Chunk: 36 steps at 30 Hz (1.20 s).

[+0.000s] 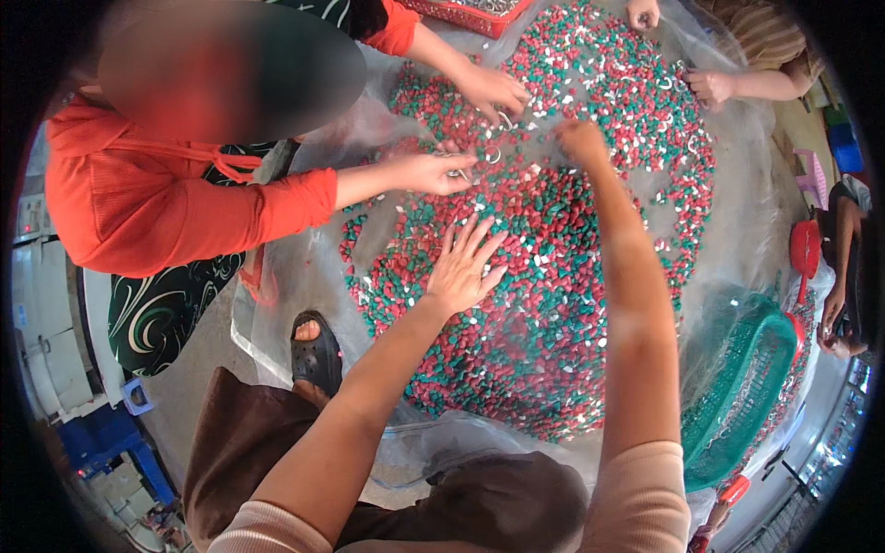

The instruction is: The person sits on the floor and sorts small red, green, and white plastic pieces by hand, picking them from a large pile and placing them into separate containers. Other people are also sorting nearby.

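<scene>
A wide heap of small red, green and white pieces lies spread before me. On its near-left part rests my left hand, palm down and fingers spread. Farther out, my right hand is over a thinner patch of pieces, its fingers curled together. What those fingers hold, if anything, is hidden. Several white curved bits, such as a white ring-like piece, lie among the rest. This one sits between my right hand and a co-worker's hand.
A co-worker in an orange top reaches in from the left with a second hand. Another person's hands work at the far right. Clear plastic sheeting lies under the heap. A green basket stands right; a red tray stands far off.
</scene>
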Available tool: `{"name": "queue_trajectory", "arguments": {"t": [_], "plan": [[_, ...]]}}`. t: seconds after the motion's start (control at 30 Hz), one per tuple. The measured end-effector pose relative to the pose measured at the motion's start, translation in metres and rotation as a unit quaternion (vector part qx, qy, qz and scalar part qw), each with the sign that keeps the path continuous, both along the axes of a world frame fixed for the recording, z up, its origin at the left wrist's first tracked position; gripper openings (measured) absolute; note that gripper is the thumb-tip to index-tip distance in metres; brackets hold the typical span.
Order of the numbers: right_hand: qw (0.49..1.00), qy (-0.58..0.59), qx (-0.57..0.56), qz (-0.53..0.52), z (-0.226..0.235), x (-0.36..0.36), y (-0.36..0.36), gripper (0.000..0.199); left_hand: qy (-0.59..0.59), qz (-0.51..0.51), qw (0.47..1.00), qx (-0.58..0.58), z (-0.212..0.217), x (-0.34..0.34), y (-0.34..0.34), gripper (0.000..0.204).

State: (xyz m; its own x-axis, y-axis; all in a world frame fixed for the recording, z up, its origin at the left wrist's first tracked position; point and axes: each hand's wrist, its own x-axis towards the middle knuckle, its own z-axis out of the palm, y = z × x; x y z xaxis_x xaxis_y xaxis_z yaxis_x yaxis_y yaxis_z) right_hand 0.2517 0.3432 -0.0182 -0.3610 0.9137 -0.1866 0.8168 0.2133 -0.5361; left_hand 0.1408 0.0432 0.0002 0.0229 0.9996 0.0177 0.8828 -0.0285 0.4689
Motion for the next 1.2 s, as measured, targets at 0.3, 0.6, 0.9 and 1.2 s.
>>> {"name": "queue_trajectory", "arguments": {"t": [0.3, 0.6, 0.9, 1.2], "plan": [[0.933, 0.001, 0.021, 0.358, 0.054, 0.099, -0.208, 0.015, -0.029, -0.003, 0.999, 0.042, -0.021, -0.013, -0.01, 0.057], [0.988, 0.013, 0.127, 0.088, 0.047, 0.163, -0.141, 0.021, 0.028, -0.031, 0.998, 0.047, -0.019, -0.012, -0.007, 0.049], [0.965, -0.025, 0.018, 0.262, 0.053, 0.132, -0.223, 0.025, 0.008, -0.034, 0.999, 0.03, -0.024, -0.015, -0.009, 0.048], [0.983, 0.085, 0.125, 0.109, 0.052, 0.149, -0.229, 0.017, -0.003, -0.034, 0.999, 0.026, -0.024, -0.016, -0.01, 0.047]]}}
